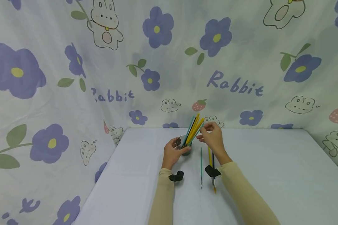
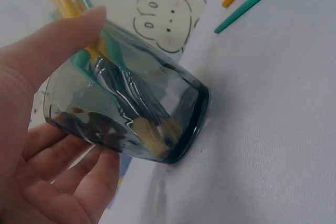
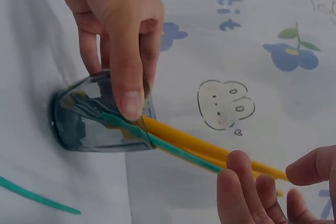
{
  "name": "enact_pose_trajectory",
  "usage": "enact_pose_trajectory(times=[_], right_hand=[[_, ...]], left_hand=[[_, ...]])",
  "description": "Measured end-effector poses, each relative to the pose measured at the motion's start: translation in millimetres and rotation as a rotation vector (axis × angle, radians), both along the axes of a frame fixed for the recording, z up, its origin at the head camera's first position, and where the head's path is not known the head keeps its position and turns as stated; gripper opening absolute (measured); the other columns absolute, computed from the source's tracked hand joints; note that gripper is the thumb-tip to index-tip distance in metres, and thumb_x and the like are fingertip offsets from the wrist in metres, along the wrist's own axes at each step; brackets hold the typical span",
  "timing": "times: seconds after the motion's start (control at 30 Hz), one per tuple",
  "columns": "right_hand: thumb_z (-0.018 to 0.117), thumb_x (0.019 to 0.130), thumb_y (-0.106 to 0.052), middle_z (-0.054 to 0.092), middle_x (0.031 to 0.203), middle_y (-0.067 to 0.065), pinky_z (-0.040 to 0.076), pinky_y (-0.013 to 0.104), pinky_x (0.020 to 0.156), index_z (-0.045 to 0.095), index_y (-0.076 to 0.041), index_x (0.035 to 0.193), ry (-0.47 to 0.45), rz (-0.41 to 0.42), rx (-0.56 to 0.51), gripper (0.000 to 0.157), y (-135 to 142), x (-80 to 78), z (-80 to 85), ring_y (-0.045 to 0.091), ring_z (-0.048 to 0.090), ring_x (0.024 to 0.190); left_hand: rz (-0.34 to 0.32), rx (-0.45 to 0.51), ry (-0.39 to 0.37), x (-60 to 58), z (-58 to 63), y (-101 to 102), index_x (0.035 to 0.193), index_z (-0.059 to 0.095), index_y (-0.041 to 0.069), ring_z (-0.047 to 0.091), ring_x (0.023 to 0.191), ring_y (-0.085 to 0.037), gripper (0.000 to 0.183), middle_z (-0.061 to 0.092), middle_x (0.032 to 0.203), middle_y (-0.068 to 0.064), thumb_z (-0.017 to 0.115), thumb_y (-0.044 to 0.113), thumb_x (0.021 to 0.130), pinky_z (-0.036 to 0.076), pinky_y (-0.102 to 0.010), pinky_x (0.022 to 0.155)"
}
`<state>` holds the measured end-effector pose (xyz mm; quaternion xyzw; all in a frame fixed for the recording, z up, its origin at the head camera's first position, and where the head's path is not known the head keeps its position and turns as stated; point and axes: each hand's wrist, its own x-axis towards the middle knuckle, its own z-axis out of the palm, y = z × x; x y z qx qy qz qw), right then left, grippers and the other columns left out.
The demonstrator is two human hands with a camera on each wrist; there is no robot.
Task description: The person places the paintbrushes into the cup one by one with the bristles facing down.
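Observation:
My left hand [image 1: 173, 153] grips a smoky clear glass [image 2: 157, 77], thumb across its rim side and fingers round the other side. The glass tilts slightly over the white table. Several paintbrushes [image 1: 194, 129] with yellow, teal and dark handles stand in it, bristles [image 2: 149, 135] down, handles leaning right. Beside the upper handle ends is my right hand [image 1: 213, 136]. Its thumb and fingers are apart around the yellow handles [image 3: 189, 142] and the teal handle [image 3: 184, 155], fingertips close to them; whether they touch is unclear.
On the white table [image 1: 256, 175] lie a teal paintbrush [image 1: 201, 165] and, to its right, a yellow brush [image 1: 210, 154] and a dark brush [image 1: 213, 157], partly hidden by the right wrist's black camera [image 1: 212, 171]. A rabbit-and-flower curtain [image 1: 180, 62] hangs behind.

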<state>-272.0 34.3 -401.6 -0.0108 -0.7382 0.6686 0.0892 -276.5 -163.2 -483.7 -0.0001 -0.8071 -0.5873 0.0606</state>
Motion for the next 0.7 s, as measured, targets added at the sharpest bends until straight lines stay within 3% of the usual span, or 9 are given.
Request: enact_pose_trajectory(times=[0.23,0.7], right_hand=[[0.058,0.102,-0.015,0.066,0.106,0.018,0.066,0.027,0.067,0.055,-0.001,0.118,-0.022,-0.041,0.025,0.021,19.5,2.9,-4.3,0.020,0.078,0.073],[0.060,0.100,-0.012,0.067,0.101,0.016,0.065,0.024,0.065,0.055,0.005,0.124,-0.113,-0.044,0.125,0.030,56.9,15.4,-32.6,0.010,0.074,0.068]], left_hand=[[-0.001,-0.003,0.000,1.0,0.5,0.2,0.145,0.058,0.007,0.060,0.132,-0.034,0.082,0.065,0.139,-0.016,0.092,0.036,0.076,0.052,-0.047,0.114],[-0.008,-0.016,0.005,-0.3,-1.0,-0.7,0.145,0.058,0.008,0.060,0.132,-0.033,0.082,0.065,0.139,-0.014,0.092,0.037,0.076,0.053,-0.045,0.113]])
